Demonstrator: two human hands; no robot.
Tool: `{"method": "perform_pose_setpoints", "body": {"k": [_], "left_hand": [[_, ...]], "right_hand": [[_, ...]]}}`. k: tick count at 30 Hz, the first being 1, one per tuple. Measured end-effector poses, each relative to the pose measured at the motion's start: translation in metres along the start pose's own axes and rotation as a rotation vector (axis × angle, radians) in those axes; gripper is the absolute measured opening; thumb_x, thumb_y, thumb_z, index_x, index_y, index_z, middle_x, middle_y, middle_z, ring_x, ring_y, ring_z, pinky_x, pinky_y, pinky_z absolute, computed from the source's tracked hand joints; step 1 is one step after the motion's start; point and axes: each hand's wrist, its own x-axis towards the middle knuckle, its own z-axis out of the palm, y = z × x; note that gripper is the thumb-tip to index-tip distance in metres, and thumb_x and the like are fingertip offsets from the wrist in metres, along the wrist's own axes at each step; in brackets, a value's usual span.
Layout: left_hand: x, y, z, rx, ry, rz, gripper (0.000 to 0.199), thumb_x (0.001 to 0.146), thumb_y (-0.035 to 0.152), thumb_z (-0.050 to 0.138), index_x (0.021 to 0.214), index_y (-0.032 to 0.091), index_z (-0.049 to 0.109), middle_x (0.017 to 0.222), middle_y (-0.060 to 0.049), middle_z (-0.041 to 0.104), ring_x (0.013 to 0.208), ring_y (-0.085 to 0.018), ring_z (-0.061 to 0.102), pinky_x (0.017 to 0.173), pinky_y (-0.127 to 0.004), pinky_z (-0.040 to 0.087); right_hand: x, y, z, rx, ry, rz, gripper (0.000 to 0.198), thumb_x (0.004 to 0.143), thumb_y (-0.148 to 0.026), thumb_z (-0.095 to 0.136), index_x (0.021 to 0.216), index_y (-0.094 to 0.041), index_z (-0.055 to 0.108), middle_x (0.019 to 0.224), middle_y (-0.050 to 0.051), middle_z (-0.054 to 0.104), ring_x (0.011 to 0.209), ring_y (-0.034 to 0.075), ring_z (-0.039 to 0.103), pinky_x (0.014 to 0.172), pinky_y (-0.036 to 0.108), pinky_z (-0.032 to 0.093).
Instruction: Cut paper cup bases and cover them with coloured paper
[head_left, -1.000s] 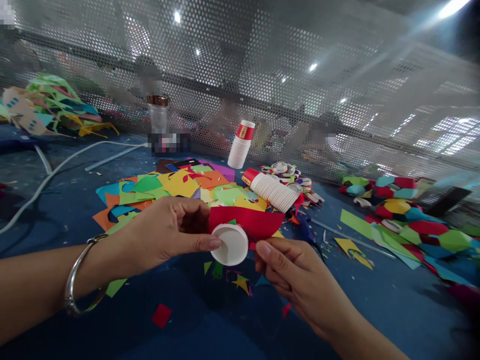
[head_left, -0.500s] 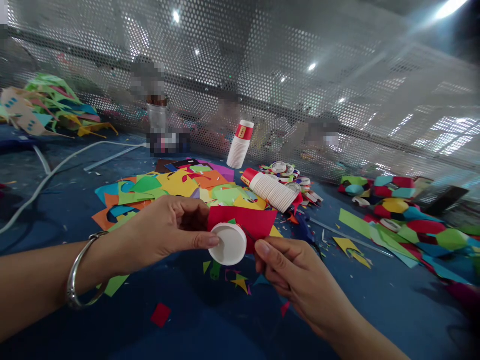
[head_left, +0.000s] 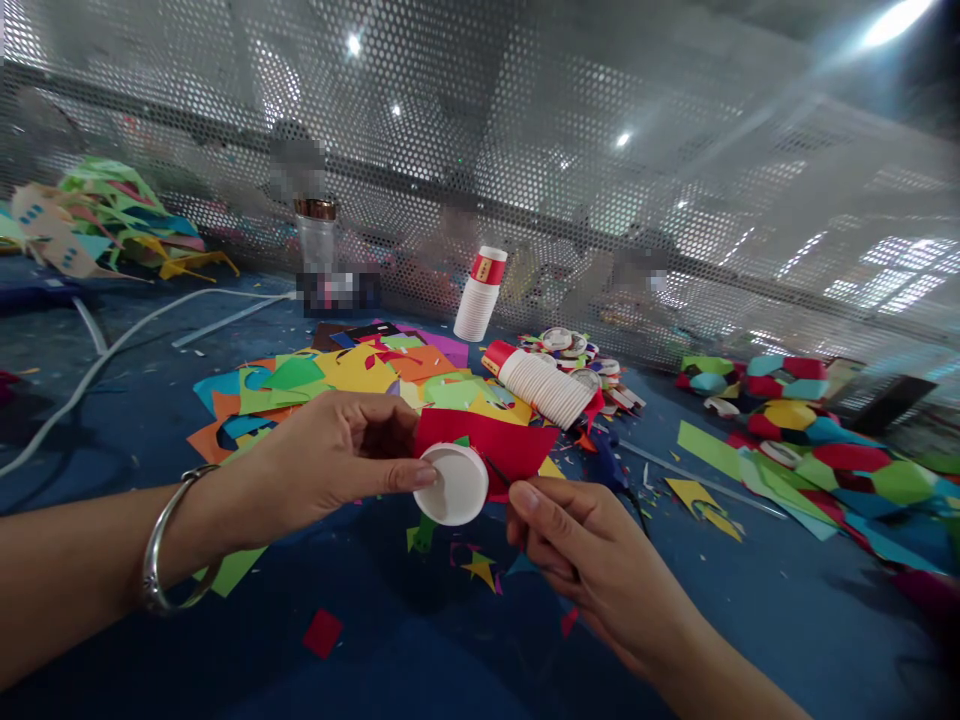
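One white disc pinched by left hand, dark tool by right hand; red paper looks part-trimmed, surplus remaining.

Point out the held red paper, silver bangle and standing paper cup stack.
Held red paper (head_left: 519, 443): head view, broad face.
Silver bangle (head_left: 152, 562): head view, outer band.
Standing paper cup stack (head_left: 477, 305): head view, white section.
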Motion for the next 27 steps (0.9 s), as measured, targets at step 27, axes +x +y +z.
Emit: {"method": "perform_pose_setpoints", "body": {"k": [27], "left_hand": [[-0.0018, -0.0088, 0.0031, 0.102, -0.027, 0.096, 0.023, 0.080, 0.036, 0.078, 0.090, 0.018, 0.067, 0.084, -0.001, 0.065, 0.078, -0.015, 0.060, 0.069, -0.026, 0.047]], "right_hand": [[-0.0009, -0.0008, 0.0016, -0.025, -0.013, 0.015, 0.046, 0.090, -0.058, 0.064, 0.069, -0.017, 0.060, 0.050, -0.011, 0.026, 0.044, 0.005, 0.015, 0.041, 0.023, 0.010]]}}
